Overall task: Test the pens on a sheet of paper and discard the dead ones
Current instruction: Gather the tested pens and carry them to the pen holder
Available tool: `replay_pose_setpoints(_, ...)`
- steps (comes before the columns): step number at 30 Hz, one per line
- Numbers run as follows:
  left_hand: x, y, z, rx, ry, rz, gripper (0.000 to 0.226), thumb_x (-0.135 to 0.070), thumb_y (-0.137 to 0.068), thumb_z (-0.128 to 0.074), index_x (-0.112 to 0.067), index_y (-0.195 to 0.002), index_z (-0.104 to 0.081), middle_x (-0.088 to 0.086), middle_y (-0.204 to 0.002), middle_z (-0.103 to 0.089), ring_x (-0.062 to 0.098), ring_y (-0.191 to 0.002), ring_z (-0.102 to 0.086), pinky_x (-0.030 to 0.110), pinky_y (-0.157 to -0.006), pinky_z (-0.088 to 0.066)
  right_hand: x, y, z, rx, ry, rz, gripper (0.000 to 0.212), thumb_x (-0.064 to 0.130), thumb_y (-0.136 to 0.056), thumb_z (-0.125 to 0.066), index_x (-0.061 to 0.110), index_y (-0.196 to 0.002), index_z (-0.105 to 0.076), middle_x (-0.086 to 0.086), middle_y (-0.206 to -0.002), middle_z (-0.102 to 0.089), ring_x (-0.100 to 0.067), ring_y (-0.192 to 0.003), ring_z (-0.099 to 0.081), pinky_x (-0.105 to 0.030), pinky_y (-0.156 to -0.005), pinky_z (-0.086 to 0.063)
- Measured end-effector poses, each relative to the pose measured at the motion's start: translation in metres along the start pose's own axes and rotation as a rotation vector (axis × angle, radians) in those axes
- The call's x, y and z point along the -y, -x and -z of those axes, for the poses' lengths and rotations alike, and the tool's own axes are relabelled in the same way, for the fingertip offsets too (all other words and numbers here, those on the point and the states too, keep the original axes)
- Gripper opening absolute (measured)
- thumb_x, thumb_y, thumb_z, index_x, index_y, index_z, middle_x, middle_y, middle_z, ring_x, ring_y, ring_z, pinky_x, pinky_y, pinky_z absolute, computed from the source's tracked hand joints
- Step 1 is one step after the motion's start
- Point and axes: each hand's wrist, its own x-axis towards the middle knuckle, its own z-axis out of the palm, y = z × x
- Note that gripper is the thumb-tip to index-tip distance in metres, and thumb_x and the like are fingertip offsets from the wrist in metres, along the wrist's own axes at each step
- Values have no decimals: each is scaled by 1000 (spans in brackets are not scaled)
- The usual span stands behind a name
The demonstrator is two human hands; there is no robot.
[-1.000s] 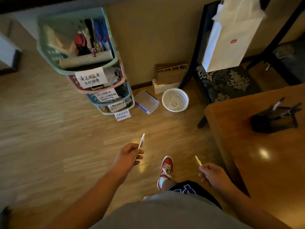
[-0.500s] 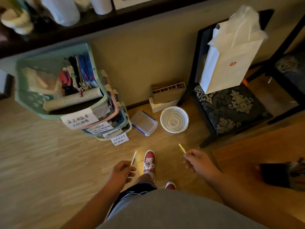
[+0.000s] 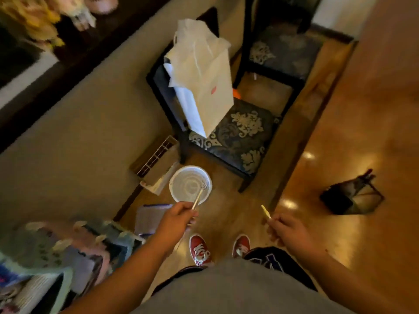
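My left hand [image 3: 175, 219] grips a thin light-coloured pen [image 3: 197, 198] whose tip points up over the near rim of a round white mesh basket [image 3: 181, 177] on the floor by the wall. My right hand [image 3: 286, 231] holds a short yellowish pen [image 3: 265, 211], out over the floor to the right of the basket, beside the table edge. A black pen holder [image 3: 350, 199] with pens lies on the wooden table [image 3: 362, 114] at the right. No sheet of paper is in view.
A dark chair [image 3: 235, 141] with a white paper bag [image 3: 204, 75] stands just behind the basket; a second chair [image 3: 285, 53] is beyond it. Stacked storage baskets [image 3: 54, 257] are at lower left, a clear lidded box [image 3: 149, 217] beside them. My red shoes [image 3: 200, 250] stand below the hands.
I have stepped closer to the white basket and the view has swung right. My left hand has moved forward so its pen now hangs over the basket's rim.
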Motion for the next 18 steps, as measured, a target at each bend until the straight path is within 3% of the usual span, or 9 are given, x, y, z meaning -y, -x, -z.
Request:
replay_pose_setpoints(5,-53,-36,-74,245,-176,-60,18,-15,-95,-54,-23,-106,-65,2,-91,-74,18,-82,-69,29,-72,-55,-46,23,41,-197,-229,-152,19,19,-99,-54,12,-89,-68,-13,-82,-69,-20,-66,-62,-30,-58,-47)
replay_pose_setpoints(10,-93,-39,-151,455,-301,-77,17,-15,-96,-53,-23,-103,-66,1,-90,-74,15,-79,-70,25,-66,-53,-75,46,69,-305,-420,-215,20,21,-99,-53,10,-91,-68,-8,-79,-70,-16,-63,-62,-25,-56,-48)
replay_pose_setpoints(14,-121,-35,-210,557,-411,-185,11,-27,-94,-60,-25,-104,-65,-3,-91,-74,11,-77,-69,23,-67,-52,-78,51,95,-353,-491,-153,20,21,-98,-53,12,-87,-68,3,-67,-67,-9,-58,-61,-22,-55,-49)
replay_pose_setpoints(18,-154,-18,-262,659,-459,-312,7,-19,-92,-65,-19,-98,-66,1,-86,-73,13,-75,-70,22,-65,-54,-61,55,126,-374,-561,-10,21,22,-96,-59,23,-77,-68,2,-68,-65,-10,-61,-60,-24,-59,-48)
